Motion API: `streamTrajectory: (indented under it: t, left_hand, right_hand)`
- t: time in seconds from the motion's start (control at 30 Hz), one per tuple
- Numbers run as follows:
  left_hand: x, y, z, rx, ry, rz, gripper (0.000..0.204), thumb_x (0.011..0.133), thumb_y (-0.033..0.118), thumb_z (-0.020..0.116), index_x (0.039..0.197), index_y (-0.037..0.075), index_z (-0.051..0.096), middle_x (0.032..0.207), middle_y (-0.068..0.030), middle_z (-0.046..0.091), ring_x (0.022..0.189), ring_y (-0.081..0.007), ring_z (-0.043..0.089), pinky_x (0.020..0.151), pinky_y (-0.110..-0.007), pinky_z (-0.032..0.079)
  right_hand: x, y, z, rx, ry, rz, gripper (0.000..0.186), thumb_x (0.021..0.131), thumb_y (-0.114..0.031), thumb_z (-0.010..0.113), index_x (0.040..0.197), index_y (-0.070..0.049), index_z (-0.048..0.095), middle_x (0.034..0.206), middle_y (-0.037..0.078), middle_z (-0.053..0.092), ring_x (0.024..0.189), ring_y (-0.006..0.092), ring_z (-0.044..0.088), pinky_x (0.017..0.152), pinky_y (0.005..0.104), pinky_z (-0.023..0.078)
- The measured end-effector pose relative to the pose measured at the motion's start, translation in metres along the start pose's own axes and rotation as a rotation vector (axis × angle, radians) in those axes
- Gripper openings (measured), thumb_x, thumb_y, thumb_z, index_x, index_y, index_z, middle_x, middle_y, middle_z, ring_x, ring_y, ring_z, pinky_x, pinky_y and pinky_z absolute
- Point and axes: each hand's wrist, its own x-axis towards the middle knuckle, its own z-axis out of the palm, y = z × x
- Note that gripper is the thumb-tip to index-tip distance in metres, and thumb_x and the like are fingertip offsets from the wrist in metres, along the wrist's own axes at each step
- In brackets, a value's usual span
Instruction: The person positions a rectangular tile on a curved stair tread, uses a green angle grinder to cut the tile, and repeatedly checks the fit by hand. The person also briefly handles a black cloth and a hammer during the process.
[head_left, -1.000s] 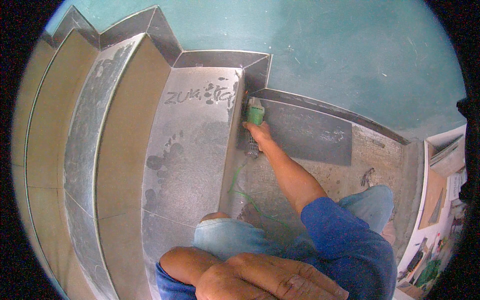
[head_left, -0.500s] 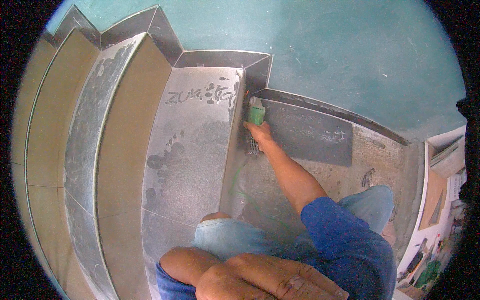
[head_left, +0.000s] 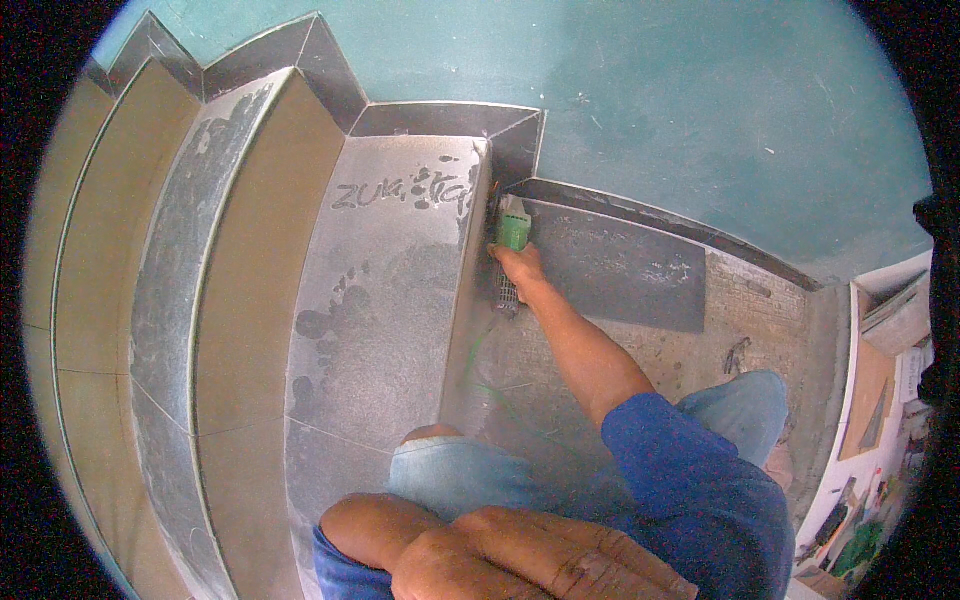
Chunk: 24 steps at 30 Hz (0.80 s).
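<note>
My right hand (head_left: 519, 266) grips a green angle grinder (head_left: 515, 230) at the far end of the narrow gap along the step's front face. A small orange glow shows beside its far end; the disc is hidden. A meshed dark part (head_left: 508, 292) of the tool shows on the near side of the hand, and a green cord (head_left: 490, 387) trails toward me. Right of the tool lies a dark grey tile (head_left: 622, 265). Close to the camera, my left hand (head_left: 540, 555) is raised, fingers stretched out together and partly cut off below; nothing shows in it.
Tiled stairs with a pale, dusty tread (head_left: 390, 250) rise on the left. Dark skirting (head_left: 430, 120) follows the teal wall (head_left: 700, 110). Bare rough floor (head_left: 760, 310) adjoins the tile. At the far right, a white-edged shelf (head_left: 835, 490) holds tools and boards. My bent knees are below.
</note>
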Motion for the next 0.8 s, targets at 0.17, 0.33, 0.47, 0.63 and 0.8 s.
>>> streamTrajectory:
  t: [0.17, 0.33, 0.47, 0.63, 0.8]
  left_hand:
    - [0.001, 0.001, -0.001, -0.005, 0.000, -0.039, 0.041, 0.096, 0.026, 0.061, 0.107, -0.014, 0.064, 0.099, -0.0348, 0.065, 0.094, -0.0418, 0.068, 0.088, -0.048, 0.054]
    - [0.003, 0.003, -0.002, -0.003, -0.018, -0.057, 0.041, 0.096, 0.025, 0.061, 0.107, -0.014, 0.063, 0.099, -0.0349, 0.065, 0.094, -0.0419, 0.068, 0.088, -0.048, 0.054]
    - [0.005, 0.002, -0.002, 0.002, -0.041, -0.060, 0.041, 0.096, 0.025, 0.061, 0.107, -0.014, 0.063, 0.099, -0.0349, 0.065, 0.094, -0.0417, 0.068, 0.088, -0.049, 0.054]
    - [0.005, -0.003, -0.002, 0.012, -0.046, -0.021, 0.041, 0.096, 0.026, 0.061, 0.106, -0.014, 0.064, 0.098, -0.0343, 0.066, 0.093, -0.0412, 0.068, 0.087, -0.048, 0.055]
    - [0.001, -0.014, 0.003, 0.018, 0.016, 0.087, 0.041, 0.096, 0.027, 0.061, 0.105, -0.013, 0.065, 0.096, -0.0334, 0.066, 0.092, -0.0407, 0.069, 0.086, -0.048, 0.056]
  right_hand:
    - [-0.008, -0.009, -0.002, -0.079, 0.047, 0.051, 0.048, 0.079, -0.026, 0.074, 0.113, 0.004, 0.059, 0.100, 0.018, 0.066, 0.086, 0.0269, 0.064, 0.076, 0.0415, 0.050]
    - [-0.017, -0.021, -0.003, -0.114, 0.018, 0.071, 0.058, 0.078, -0.027, 0.075, 0.121, 0.006, 0.054, 0.108, 0.021, 0.065, 0.093, 0.0297, 0.064, 0.078, 0.0417, 0.050]
    - [-0.027, -0.031, -0.007, -0.027, -0.035, 0.116, 0.061, 0.077, -0.029, 0.076, 0.122, 0.007, 0.053, 0.109, 0.022, 0.065, 0.095, 0.0309, 0.064, 0.080, 0.0425, 0.050]
    - [-0.024, -0.028, -0.005, -0.121, 0.015, 0.063, 0.062, 0.077, -0.030, 0.076, 0.121, 0.007, 0.054, 0.110, 0.022, 0.064, 0.098, 0.0320, 0.064, 0.083, 0.0425, 0.050]
    - [-0.013, -0.018, -0.003, -0.170, 0.071, 0.095, 0.061, 0.076, -0.030, 0.076, 0.120, 0.007, 0.056, 0.112, 0.022, 0.064, 0.101, 0.0322, 0.064, 0.086, 0.0418, 0.049]
